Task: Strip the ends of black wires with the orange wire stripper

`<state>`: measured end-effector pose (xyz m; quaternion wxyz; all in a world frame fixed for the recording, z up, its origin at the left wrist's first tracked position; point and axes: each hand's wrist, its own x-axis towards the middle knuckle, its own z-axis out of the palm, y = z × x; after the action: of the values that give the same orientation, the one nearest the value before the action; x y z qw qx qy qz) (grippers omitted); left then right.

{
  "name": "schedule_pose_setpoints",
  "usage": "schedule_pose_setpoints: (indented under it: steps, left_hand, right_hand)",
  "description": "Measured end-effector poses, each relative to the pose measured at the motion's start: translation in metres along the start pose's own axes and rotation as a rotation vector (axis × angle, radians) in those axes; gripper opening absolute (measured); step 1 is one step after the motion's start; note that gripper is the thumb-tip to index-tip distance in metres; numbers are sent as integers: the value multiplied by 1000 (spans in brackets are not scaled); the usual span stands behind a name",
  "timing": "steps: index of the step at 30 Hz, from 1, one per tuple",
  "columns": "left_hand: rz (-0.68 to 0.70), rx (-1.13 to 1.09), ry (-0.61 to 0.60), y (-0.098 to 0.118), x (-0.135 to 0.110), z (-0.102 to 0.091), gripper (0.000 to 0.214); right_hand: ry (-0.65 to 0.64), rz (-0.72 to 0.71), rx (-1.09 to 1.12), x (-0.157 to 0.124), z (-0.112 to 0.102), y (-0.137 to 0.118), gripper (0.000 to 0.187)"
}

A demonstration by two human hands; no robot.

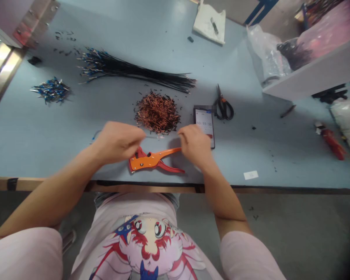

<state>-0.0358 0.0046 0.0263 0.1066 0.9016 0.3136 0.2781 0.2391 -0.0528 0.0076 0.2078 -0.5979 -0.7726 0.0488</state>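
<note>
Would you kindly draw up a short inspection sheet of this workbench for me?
Surface: pale blue workbench, dotted with small dark snippets.
Job's things: orange wire stripper beneath the hands; heap of copper-coloured wire pieces beyond it.
Clutter: black-handled scissors, phone, red-handled tool.
Hands: left hand and right hand raised over the stripper, fingers drawn in; anything held is too thin to tell.
Cables: bundle of black wires with blue-and-metal ends; no power cables seen.
Surroundings: clear plastic bag, white shelf.
</note>
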Motion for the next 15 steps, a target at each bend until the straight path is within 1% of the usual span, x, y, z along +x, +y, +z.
schedule_pose_setpoints:
  steps: [1, 2, 3, 4, 5, 6, 8, 10, 12, 15]
  left_hand:
    - [29, -48, 149, -5, 0, -3, 19]
    - [20, -107, 284, -9, 1, -5, 13]
    - [-45, -140, 380, -12, 1, -6, 8]
    - [-99, -162, 444, -14, 2, -6, 6]
    - [-140, -171, 463, -14, 2, -5, 5]
    - [-156, -164, 452, -12, 2, -2, 5]
    - [-127, -128, 370, -7, 2, 5, 8]
    - [-99, -82, 292, -1, 1, 10, 11]
    - [-100, -51, 239, 3, 0, 14, 14]
    - [-135, -42, 227, 2, -1, 15, 16]
  right_hand:
    - [45, 72, -10, 2, -1, 10, 21]
    - [79, 128, 1, 3, -1, 18, 20]
    - [102, 145, 27, 5, 0, 24, 18]
    - [112, 133, 56, 6, 2, 26, 19]
    - [114, 100, 81, 7, 4, 26, 21]
    - [107, 56, 99, 8, 8, 23, 24]
    - [80, -21, 108, 8, 16, 14, 34]
    - [59, -44, 113, 8, 24, 6, 39]
    - [69, -9, 129, 7, 26, 4, 35]
    - [123, 86, 122, 5, 21, 6, 19]
